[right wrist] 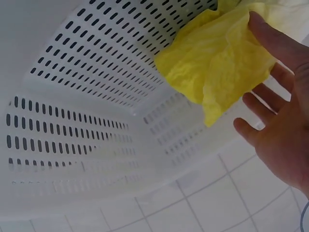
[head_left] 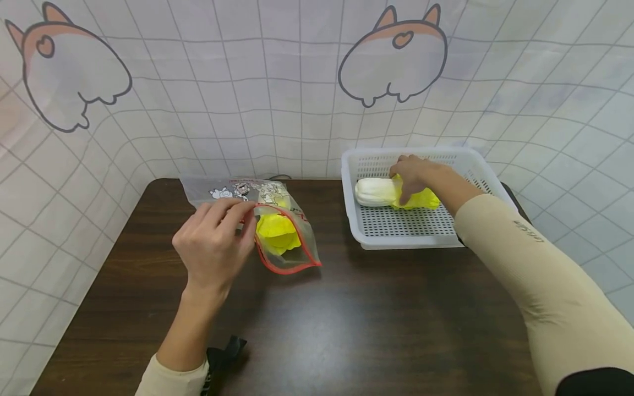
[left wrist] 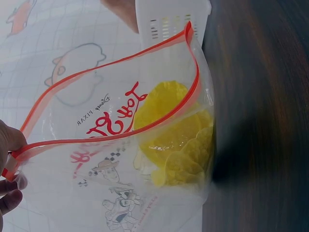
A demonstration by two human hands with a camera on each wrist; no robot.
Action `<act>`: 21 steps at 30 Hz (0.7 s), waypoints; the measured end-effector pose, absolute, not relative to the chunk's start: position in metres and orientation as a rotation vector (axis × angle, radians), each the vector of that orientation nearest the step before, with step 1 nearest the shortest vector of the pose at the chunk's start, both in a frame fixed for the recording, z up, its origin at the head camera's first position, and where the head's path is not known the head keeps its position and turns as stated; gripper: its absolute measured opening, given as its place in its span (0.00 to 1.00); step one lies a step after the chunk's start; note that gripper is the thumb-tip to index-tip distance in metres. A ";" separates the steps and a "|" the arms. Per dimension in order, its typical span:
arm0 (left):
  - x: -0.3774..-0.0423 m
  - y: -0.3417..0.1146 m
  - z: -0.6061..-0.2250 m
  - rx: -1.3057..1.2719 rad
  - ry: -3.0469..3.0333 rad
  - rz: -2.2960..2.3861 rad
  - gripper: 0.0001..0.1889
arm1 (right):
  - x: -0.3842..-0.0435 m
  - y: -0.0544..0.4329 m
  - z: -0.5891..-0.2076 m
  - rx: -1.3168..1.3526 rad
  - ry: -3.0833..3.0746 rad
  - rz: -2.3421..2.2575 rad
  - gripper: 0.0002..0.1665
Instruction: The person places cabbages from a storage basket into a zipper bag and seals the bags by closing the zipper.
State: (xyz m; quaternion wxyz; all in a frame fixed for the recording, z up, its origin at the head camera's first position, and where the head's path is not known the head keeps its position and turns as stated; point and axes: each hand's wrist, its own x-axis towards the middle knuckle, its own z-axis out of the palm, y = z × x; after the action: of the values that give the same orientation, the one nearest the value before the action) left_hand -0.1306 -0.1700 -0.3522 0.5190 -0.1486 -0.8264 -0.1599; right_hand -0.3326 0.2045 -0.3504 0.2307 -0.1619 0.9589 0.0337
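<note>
My left hand (head_left: 214, 239) pinches the top corner of a clear zip bag (left wrist: 159, 205) with a red seal strip and cartoon print. The bag's mouth gapes open, and a yellow leafy cabbage (head_left: 278, 232) lies inside. At the right, my right hand (head_left: 415, 175) reaches into a white basket (head_left: 381, 240) and grips a Chinese cabbage with a white stem (head_left: 375, 192) and yellow leaves (right wrist: 212, 67). It lies on its side, stem to the left. In the right wrist view, the thumb is on the near side of the leaves, with the other fingers on the far side.
The dark wooden table (head_left: 322, 330) runs up to a white tile-patterned curtain (head_left: 238, 82) with cartoon animal prints. A black strap (head_left: 228, 352) hangs at the left wrist. The basket's slotted walls rise around the right hand.
</note>
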 end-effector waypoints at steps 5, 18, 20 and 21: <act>-0.131 -0.171 -0.352 -0.358 -1.977 -0.388 0.08 | -0.331 0.206 -0.351 -0.419 2.629 0.007 0.48; -0.130 -0.173 -0.352 -0.351 -1.978 -0.391 0.07 | -0.325 0.206 -0.334 -0.501 2.652 -0.004 0.45; -0.130 -0.173 -0.352 -0.349 -1.978 -0.391 0.08 | -0.321 0.205 -0.327 -0.512 2.660 -0.015 0.45; -0.130 -0.173 -0.352 -0.348 -1.978 -0.390 0.08 | -0.318 0.205 -0.323 -0.520 2.664 -0.020 0.45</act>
State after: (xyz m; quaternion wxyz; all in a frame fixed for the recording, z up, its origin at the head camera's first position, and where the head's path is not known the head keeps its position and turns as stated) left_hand -0.1300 -0.1734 -0.3523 0.5210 -0.1453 -0.8252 -0.1629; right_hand -0.3182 0.2045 -0.3228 0.2122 -0.1872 0.9591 -0.0073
